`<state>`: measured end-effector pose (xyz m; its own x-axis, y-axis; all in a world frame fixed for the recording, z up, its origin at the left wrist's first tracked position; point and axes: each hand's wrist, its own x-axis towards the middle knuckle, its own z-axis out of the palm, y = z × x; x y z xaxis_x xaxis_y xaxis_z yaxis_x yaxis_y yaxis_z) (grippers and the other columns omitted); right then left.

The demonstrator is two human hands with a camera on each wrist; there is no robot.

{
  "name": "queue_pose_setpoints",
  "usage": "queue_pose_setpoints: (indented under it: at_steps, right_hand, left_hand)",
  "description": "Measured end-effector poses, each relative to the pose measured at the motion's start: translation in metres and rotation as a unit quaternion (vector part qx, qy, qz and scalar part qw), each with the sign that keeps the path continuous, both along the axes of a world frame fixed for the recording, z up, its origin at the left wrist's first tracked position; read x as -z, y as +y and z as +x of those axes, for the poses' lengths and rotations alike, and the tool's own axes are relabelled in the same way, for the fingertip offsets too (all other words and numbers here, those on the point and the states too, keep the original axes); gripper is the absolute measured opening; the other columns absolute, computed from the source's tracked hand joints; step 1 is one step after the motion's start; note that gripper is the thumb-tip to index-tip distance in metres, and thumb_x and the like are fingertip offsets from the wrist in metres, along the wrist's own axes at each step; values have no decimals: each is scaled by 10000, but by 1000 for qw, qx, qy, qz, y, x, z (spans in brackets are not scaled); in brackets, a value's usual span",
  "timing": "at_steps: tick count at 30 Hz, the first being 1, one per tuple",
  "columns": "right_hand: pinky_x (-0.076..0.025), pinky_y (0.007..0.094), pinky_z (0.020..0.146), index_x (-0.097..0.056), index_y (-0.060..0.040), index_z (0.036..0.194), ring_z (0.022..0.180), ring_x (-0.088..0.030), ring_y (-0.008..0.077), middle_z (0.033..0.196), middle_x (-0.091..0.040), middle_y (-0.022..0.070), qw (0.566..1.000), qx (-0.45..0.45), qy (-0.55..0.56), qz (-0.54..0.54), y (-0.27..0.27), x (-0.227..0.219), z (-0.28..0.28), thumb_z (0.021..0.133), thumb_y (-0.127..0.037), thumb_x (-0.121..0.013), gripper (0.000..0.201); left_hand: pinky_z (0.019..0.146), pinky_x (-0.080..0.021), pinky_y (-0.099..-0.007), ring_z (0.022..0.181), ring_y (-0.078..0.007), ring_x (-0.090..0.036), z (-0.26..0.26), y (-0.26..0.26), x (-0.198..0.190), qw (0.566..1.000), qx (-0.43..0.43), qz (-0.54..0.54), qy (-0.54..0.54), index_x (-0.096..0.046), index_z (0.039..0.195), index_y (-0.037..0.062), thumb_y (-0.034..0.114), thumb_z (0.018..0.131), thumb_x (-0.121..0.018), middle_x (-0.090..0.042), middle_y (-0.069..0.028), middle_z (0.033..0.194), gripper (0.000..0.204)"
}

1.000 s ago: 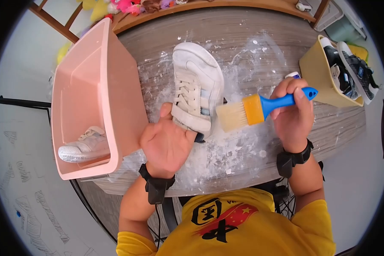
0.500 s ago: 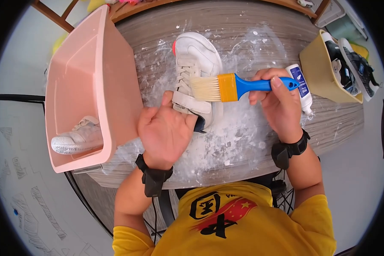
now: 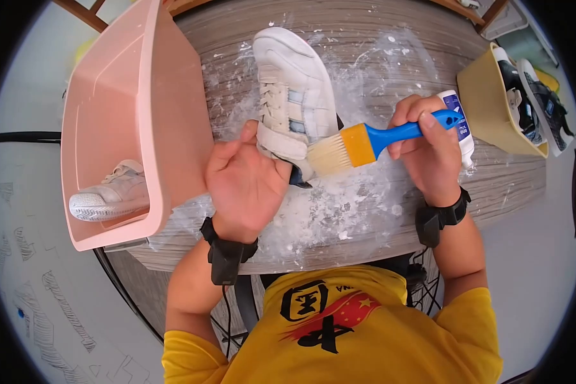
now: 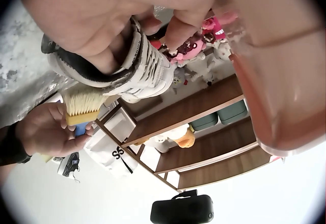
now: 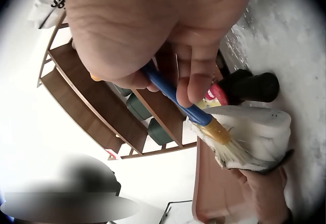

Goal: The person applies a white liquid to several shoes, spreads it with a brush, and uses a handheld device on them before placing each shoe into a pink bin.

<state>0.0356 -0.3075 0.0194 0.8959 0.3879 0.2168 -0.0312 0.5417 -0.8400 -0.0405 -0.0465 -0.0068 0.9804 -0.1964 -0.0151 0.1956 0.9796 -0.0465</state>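
A white shoe [image 3: 294,83] with cream laces and a strap is held up above the table by the left hand [image 3: 246,192], whose fingers reach inside the shoe's opening, as the left wrist view shows [image 4: 112,56]. The right hand [image 3: 432,150] grips the blue handle of a wide brush [image 3: 361,146]. In the head view the pale bristles touch the shoe's side near the heel; the right wrist view shows the brush [image 5: 216,131] against the shoe [image 5: 265,137].
At left stands a pink bin [image 3: 179,121] with another white shoe [image 3: 112,195] inside. A white and blue bottle [image 3: 459,128] lies beyond the right hand, beside a yellow bin [image 3: 486,96] of dark shoes. White smears mark the wooden table [image 3: 326,246].
The brush went left across the laces and strap, then back right to the shoe's side. The shoe has turned somewhat, showing more of its side. The camera view has shifted slightly.
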Motion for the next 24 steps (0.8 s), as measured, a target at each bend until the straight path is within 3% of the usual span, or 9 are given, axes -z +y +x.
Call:
queue_pose_setpoints:
  at_steps: [5, 7, 9, 11, 14, 17, 20, 23, 24]
  right_hand:
    - [-527, 312, 638, -587, 9, 944, 689, -637, 194, 944, -624, 164, 990, -74, -75, -99, 2, -1, -5, 966, -62, -526, 97]
    - [-529, 305, 642, -595, 12, 929, 690, -642, 189, 936, -631, 158, 989, -69, -70, -114, 3, -4, -7, 961, -52, -533, 94]
    - [-532, 294, 644, -602, 9, 938, 703, -649, 183, 944, -634, 152, 984, -54, -92, -142, -1, -3, -6, 963, -55, -533, 97]
    - [-533, 288, 649, -606, 8, 947, 710, -653, 182, 952, -637, 148, 978, -46, -106, -172, -3, -6, -6, 964, -60, -537, 98]
    - [-537, 291, 653, -611, 10, 950, 714, -657, 180, 960, -646, 144, 971, 3, -94, -221, -1, -5, -6, 973, -84, -540, 120]
    - [-542, 294, 654, -600, 11, 1003, 715, -661, 178, 967, -659, 143, 985, -6, 38, -166, -2, -7, -2, 986, -115, -549, 138]
    - [-546, 298, 652, -578, 5, 1058, 715, -663, 178, 975, -671, 148, 990, 6, 91, -108, -1, -5, 1, 1007, -174, -541, 190]
    - [-545, 298, 658, -559, -6, 1096, 716, -664, 178, 996, -677, 154, 992, -31, 101, -64, -8, -1, 7, 1022, -229, -524, 237]
    - [-544, 298, 660, -560, -7, 1092, 718, -664, 177, 1000, -678, 156, 993, -30, 98, -63, -7, -1, 7, 1026, -239, -516, 245]
  left_hand:
    - [1141, -350, -456, 1361, -302, -426, -3, -1, -7, 999, -17, -47, 7, -498, 1019, 47, 102, 908, -464, -482, -172, 1436, 128]
    - [1135, -360, -461, 1367, -286, -428, -2, 0, -2, 998, 2, -30, -57, -474, 1263, 22, 87, 904, -462, -467, -158, 1461, 365]
    - [1135, -357, -483, 1368, -289, -429, -3, 3, 2, 996, 9, -15, -83, -484, 1308, 26, 94, 907, -474, -465, -151, 1466, 407]
    - [1142, -340, -523, 1364, -310, -430, -3, 3, 4, 997, 9, -5, -76, -526, 1154, 59, 122, 915, -497, -476, -152, 1451, 248]
    - [1090, -405, -435, 1332, -273, -472, -8, -5, -9, 994, -10, 80, -71, -466, 1396, 46, 151, 921, -517, -502, -138, 1437, 490]
    - [993, -447, -391, 1182, -241, -538, -14, -11, -38, 986, 54, 135, -81, -456, 1194, 61, 58, 860, -583, -558, -118, 1250, 358]
    - [896, -489, -346, 1033, -209, -604, -22, -17, -63, 972, 116, 185, -87, -446, 992, 75, -35, 798, -649, -614, -98, 1064, 302]
    - [686, -432, -257, 798, -135, -553, -29, -9, -40, 941, 101, 306, -105, -373, 808, 101, -127, 662, -601, -565, -48, 900, 355]
    - [646, -397, -245, 750, -121, -515, -34, -5, -32, 907, 69, 400, -110, -372, 793, 102, -126, 642, -572, -538, -33, 870, 339]
